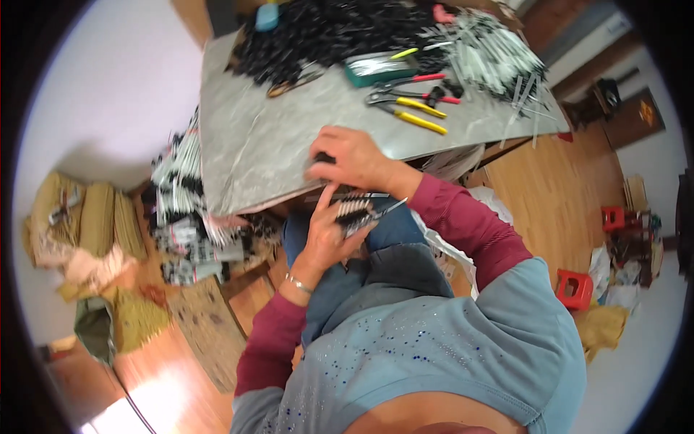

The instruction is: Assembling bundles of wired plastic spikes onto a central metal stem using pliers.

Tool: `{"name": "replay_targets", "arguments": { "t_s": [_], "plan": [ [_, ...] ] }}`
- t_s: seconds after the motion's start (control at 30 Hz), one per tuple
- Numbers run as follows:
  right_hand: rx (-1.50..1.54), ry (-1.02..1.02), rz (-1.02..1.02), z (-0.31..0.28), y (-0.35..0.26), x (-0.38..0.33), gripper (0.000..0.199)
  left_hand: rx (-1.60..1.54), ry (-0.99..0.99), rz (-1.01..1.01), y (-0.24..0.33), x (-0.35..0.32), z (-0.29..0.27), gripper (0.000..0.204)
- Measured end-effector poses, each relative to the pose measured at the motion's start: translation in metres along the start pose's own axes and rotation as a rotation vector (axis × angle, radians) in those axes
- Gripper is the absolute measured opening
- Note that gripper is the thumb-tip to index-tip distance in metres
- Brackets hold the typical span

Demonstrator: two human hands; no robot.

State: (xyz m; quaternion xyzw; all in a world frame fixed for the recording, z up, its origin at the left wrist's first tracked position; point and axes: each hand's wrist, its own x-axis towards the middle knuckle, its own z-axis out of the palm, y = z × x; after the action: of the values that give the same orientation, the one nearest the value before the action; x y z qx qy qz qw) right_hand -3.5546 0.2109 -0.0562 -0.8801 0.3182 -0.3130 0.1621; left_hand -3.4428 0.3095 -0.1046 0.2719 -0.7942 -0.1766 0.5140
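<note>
Over my lap, just off the table's near edge, my left hand (pixel 327 235) is closed round a small bundle of thin black-and-white strips (pixel 354 217). A pale strip end sticks out of the bundle to the right. My right hand (pixel 354 160) is above the table's near edge, its fingers curled around a small black piece (pixel 325 157). That hand is slightly blurred, and the piece's exact kind does not show. The left index finger reaches up close to the right hand; I cannot tell whether they touch.
The grey marbled table (pixel 246 137) carries a heap of black pieces (pixel 325 32), white strips (pixel 491 54), a green box of thin silvery pieces (pixel 379 69), red-handled pliers (pixel 412 87) and yellow-handled pliers (pixel 416 116). Bundled strips (pixel 181 210) are stacked at left. A red stool (pixel 575 289) stands right.
</note>
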Motion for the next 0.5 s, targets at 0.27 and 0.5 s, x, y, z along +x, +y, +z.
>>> {"name": "replay_targets", "arguments": {
  "t_s": [0.27,0.5],
  "plan": [
    [0.168,-0.542,0.323,0.016,-0.030,-0.069,0.022,-0.222,-0.030,-0.231,0.056,-0.017,0.013,0.024],
    [0.939,-0.431,0.238,0.069,-0.025,-0.208,0.037,-0.275,-0.135,-0.417,0.074,-0.054,0.016,0.024]
  ]
}}
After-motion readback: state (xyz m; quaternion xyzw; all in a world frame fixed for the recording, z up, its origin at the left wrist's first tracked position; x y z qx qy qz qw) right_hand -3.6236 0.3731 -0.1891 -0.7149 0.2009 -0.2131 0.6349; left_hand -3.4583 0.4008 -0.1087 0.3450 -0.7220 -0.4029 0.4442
